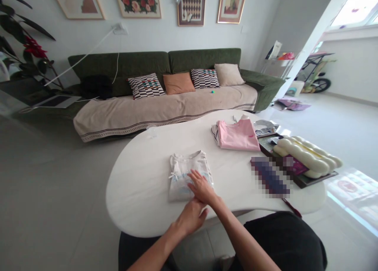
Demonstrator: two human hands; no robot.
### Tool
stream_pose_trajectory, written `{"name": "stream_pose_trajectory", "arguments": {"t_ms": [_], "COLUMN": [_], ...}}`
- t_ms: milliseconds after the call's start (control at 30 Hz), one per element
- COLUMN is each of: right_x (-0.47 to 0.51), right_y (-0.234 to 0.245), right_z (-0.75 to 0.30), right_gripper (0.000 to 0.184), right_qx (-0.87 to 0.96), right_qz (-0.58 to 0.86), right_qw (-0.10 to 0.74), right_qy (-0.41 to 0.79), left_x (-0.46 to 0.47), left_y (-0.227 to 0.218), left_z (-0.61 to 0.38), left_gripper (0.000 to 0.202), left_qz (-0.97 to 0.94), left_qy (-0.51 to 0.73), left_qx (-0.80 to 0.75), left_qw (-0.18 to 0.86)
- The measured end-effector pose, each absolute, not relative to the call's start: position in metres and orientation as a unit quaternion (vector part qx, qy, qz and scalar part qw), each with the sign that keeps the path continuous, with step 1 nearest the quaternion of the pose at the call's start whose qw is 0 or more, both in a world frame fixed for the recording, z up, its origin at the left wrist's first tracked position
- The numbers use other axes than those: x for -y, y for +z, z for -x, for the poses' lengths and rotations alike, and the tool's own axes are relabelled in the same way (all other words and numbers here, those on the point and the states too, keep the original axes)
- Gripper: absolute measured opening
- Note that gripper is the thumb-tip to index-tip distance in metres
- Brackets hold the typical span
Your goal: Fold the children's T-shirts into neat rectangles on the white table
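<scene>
A folded pale grey-white garment (186,172) with a small bow lies on the white rounded table (141,184). My right hand (201,188) rests flat on its near right part, fingers stretched out. My left hand (190,216) sits just below it at the garment's near edge, fingers curled inward under the right wrist; whether it grips the cloth is hidden. A folded pink garment (238,135) lies further back on the right.
A dark tray (307,179) on the table's right end carries a cream bumpy cushion-like object (307,155) and small items. A green sofa (165,86) with several cushions stands behind. Grey floor surrounds the table. A plant stands at far left.
</scene>
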State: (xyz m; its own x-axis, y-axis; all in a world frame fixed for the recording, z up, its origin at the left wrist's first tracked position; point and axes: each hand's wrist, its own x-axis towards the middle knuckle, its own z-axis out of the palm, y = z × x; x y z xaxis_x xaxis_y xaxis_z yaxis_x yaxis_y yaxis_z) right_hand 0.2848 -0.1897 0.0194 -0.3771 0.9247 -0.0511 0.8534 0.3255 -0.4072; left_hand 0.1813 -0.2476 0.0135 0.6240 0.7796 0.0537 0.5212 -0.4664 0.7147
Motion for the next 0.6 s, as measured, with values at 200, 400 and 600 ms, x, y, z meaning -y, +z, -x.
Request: {"name": "stream_pose_trajectory", "arguments": {"t_ms": [200,400,600], "right_x": [0.198,0.208,0.245], "right_y": [-0.012,-0.026,-0.026], "right_z": [-0.309,-0.304,-0.318], "right_gripper": [0.056,0.06,0.054], "right_qx": [0.735,0.704,0.701], "right_qz": [0.658,0.69,0.684], "right_qw": [0.092,0.09,0.131], "right_qy": [0.134,0.139,0.155], "left_x": [0.197,0.195,0.227], "left_y": [-0.002,-0.025,-0.022], "left_z": [-0.127,-0.116,-0.103], "left_gripper": [0.053,0.061,0.044], "left_qz": [-0.805,-0.798,-0.808], "left_qy": [0.172,0.115,0.214], "left_qx": [-0.552,-0.58,-0.519], "left_qw": [0.133,0.117,0.179]}}
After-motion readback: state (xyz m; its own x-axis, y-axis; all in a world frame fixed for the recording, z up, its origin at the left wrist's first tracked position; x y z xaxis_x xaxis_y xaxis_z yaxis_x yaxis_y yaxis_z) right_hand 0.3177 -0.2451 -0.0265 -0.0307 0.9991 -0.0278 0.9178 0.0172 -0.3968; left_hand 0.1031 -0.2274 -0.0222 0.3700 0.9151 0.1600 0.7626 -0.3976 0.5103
